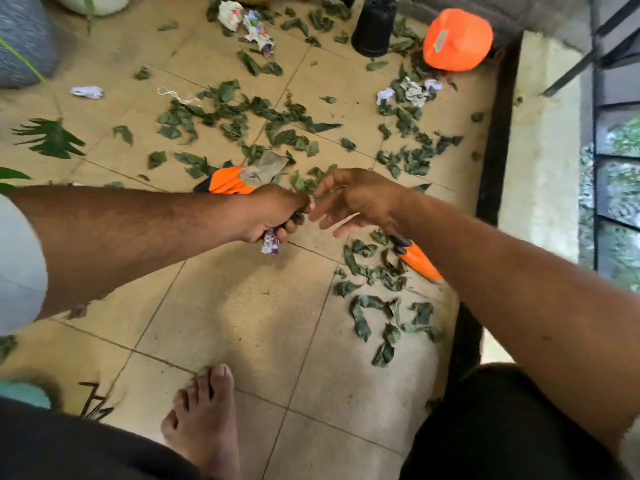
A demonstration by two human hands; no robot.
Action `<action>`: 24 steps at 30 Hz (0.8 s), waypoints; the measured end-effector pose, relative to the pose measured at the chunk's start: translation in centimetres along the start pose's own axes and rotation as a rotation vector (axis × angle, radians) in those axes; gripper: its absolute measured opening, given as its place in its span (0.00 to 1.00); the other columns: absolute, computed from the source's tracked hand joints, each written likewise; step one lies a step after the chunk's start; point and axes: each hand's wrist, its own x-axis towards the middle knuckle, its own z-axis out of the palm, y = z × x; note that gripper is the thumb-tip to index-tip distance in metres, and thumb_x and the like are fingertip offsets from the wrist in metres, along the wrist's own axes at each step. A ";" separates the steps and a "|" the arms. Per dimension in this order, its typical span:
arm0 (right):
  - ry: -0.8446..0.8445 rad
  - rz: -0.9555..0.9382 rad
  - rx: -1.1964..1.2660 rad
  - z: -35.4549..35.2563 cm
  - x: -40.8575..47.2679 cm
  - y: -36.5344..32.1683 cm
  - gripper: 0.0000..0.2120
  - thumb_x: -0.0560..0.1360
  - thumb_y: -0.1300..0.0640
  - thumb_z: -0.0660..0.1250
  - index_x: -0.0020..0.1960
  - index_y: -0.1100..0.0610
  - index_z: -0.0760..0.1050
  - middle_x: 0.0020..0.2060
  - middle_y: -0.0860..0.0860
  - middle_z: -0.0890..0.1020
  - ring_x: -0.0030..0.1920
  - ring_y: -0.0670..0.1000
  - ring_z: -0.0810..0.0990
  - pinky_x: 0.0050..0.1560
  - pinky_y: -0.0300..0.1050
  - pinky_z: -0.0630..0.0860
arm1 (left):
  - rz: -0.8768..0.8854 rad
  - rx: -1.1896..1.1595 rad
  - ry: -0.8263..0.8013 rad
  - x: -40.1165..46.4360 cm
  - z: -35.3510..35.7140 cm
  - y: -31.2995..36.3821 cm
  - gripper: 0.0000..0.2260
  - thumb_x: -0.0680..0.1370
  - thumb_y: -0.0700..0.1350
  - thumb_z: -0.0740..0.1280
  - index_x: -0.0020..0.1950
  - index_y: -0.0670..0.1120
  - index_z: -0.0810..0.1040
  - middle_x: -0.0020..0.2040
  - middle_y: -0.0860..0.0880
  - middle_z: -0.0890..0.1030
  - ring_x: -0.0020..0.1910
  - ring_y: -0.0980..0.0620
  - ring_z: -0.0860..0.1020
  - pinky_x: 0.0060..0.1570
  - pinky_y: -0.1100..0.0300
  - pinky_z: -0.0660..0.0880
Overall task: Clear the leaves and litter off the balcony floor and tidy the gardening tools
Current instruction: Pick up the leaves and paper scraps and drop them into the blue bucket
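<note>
The left hand is closed in a fist around a small bundle: a crumpled purple and silver wrapper sticks out below the fingers, and some dark green leaf pieces show at the thumb side. The right hand is just beside it, fingers spread and relaxed, holding nothing that I can see, as if it is passing or reaching. Behind the left hand lies an orange and grey gardening glove on the floor, and under the right forearm another orange tool or glove is partly hidden, so I cannot say which. The scattered dark green leaves cover most of the beige tiled balcony floor, thick in the middle and along the right side, with crumpled paper litter at the far end, a second paper clump near the right edge, a small white scrap and a piece of white string. I think the fist is already full, so leaves can slip out when more is pushed in; the dry pieces may also crumble into smaller bits. A bare foot stands near, and may step on them. Further away are a black plastic pot, an orange cap, and a black metal railing at the right.
</note>
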 end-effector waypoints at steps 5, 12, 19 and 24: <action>-0.356 0.195 -0.530 -1.2 -0.8 9.5 0.18 0.78 0.69 0.61 0.59 0.54 0.83 0.50 0.54 0.88 0.53 0.56 0.86 0.50 0.53 0.83 | 0.156 0.077 -0.318 14.9 -6.1 23.2 0.31 0.75 0.75 0.68 0.59 0.48 0.82 0.60 0.38 0.84 0.44 0.39 0.84 0.44 0.42 0.82; -0.915 0.545 -1.026 2.3 -1.4 18.7 0.30 0.80 0.70 0.57 0.66 0.38 0.77 0.62 0.46 0.82 0.68 0.53 0.80 0.58 0.58 0.79 | 0.256 0.092 -0.386 4.8 -6.9 24.4 0.08 0.85 0.47 0.64 0.49 0.46 0.75 0.34 0.49 0.69 0.22 0.55 0.64 0.23 0.65 0.59; -0.489 0.189 -0.958 0.9 0.3 17.2 0.34 0.75 0.76 0.55 0.71 0.47 0.78 0.60 0.50 0.84 0.56 0.49 0.79 0.52 0.41 0.76 | 0.258 0.132 -0.404 4.9 -6.6 23.5 0.07 0.84 0.48 0.67 0.49 0.45 0.77 0.33 0.49 0.71 0.24 0.55 0.66 0.22 0.65 0.62; -0.205 -0.001 -0.693 -1.2 1.2 13.5 0.37 0.71 0.77 0.56 0.67 0.45 0.81 0.61 0.47 0.84 0.62 0.47 0.79 0.62 0.48 0.77 | 0.261 0.120 -0.373 4.4 -7.3 23.5 0.09 0.84 0.49 0.68 0.49 0.45 0.78 0.34 0.48 0.71 0.25 0.55 0.66 0.21 0.64 0.62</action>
